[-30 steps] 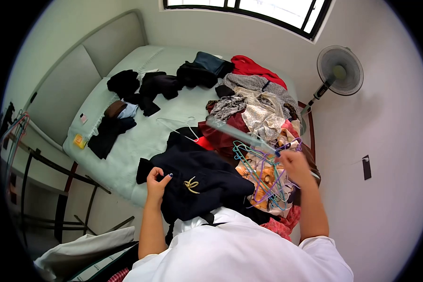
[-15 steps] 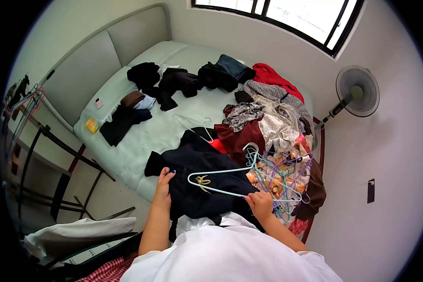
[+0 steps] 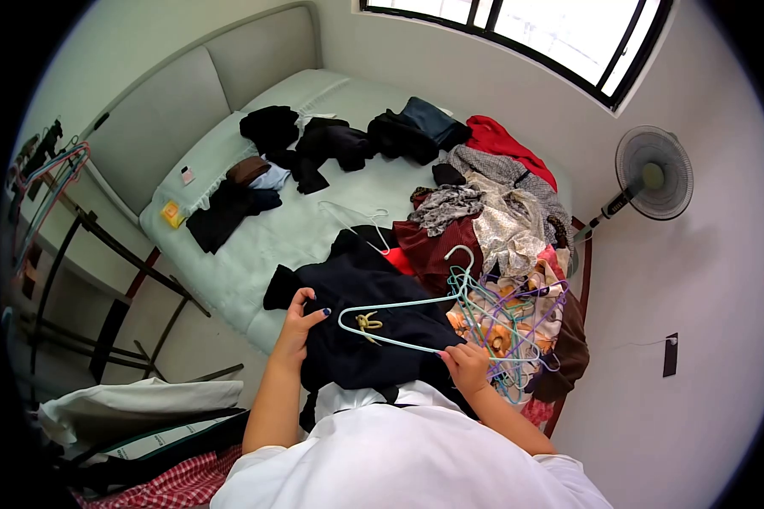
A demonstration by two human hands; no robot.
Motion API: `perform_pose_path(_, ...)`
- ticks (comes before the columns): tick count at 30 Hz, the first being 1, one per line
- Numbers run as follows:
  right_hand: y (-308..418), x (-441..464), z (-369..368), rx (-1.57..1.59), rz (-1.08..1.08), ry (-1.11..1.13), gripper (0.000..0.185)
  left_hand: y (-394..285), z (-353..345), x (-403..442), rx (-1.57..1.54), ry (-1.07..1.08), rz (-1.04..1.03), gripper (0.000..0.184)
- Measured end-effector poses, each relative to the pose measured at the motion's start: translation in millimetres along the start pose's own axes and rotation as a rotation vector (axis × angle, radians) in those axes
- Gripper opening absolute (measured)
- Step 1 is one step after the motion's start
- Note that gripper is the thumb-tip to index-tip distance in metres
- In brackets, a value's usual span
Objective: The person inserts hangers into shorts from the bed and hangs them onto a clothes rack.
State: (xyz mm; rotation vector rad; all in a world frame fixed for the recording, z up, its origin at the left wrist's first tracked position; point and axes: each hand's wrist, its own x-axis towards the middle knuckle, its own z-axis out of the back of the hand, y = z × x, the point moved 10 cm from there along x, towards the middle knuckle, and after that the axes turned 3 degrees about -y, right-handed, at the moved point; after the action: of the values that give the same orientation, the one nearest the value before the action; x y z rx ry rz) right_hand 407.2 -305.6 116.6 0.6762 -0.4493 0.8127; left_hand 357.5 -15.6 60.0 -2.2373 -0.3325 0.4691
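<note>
A pale blue hanger is pinched at its lower bar by my right hand, its hook pointing up and to the right. It lies over a dark navy garment with a yellow-green design on it. At the garment's left side is my left hand, thumb and forefinger apart, the other fingers curled; nothing shows in it. Several teal and purple hangers are heaped to the right, on an orange floral cloth. A white hanger rests on the bed above the garment.
The bed bears dark folded clothes along its far side and a pile of mixed clothes on the right. A standing fan is by the right wall. To the left stands a dark metal rack with hangers.
My right hand has come down and left from the hanger pile with the pale blue hanger, now over the navy garment. My left hand's thumb and forefinger have spread apart. The view has shifted.
</note>
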Motion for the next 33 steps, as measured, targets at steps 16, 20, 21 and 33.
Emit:
perform_pose_path(16, 8.9, -14.9, -20.0, 0.065, 0.061, 0.059, 0.015, 17.4, 8.6, -13.3, 0.424, -0.106, 0.045, 0.074)
perform_pose_path(20, -7.6, -28.5, -26.2, 0.101, -0.054, 0.125, 0.017, 2.4, -9.1, -24.3, 0.538, -0.03, -0.143, 0.073)
perform_pose_path(21, -12.0, -28.7, -19.3, 0.116, -0.079, 0.061, 0.019, -1.1, -10.9, -27.5, 0.541, -0.029, -0.184, 0.072)
perform_pose_path(33, -123.9, -89.2, -13.5, 0.239, -0.552, 0.212, 0.013, 5.7, -15.5, -66.8, 0.545, -0.01, -0.171, 0.068)
